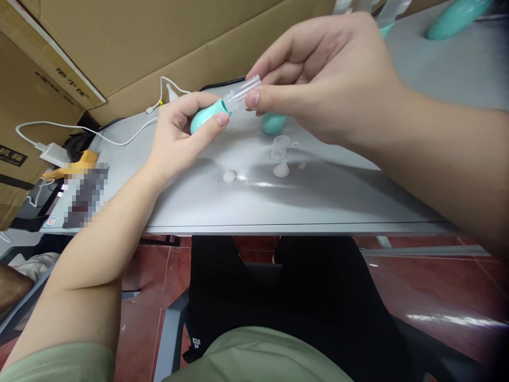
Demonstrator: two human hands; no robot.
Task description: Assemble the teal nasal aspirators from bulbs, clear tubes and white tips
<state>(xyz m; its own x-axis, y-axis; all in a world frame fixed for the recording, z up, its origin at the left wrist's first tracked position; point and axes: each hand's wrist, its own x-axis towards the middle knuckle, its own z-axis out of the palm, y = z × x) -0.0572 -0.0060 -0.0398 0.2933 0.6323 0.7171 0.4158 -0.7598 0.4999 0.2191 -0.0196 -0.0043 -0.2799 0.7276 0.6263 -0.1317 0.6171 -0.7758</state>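
Observation:
My left hand (pixel 169 130) is closed around a rounded teal plastic body (pixel 205 118), its opening facing up and to the right. In my right hand (pixel 322 79) a clear plastic tube (pixel 243 93) is pinched between thumb and fingers. The tube's lower end is at the teal body's opening; whether it sits inside, I cannot tell. Below my right hand lies another teal piece (pixel 273 123), partly hidden. On the table are a clear cup-like part (pixel 280 147), a whitish funnel-shaped tip (pixel 281 168), a small white dome (pixel 229 176) and a tiny pale piece (pixel 302 165).
Cardboard (pixel 159 42) stands along the back of the grey table (pixel 199 212). A white cable (pixel 91 126) and a yellow-orange object (pixel 85 162) are at the left. More teal pieces (pixel 457 20) lie at the back right. Part of another person's arm (pixel 14 286) shows at lower left.

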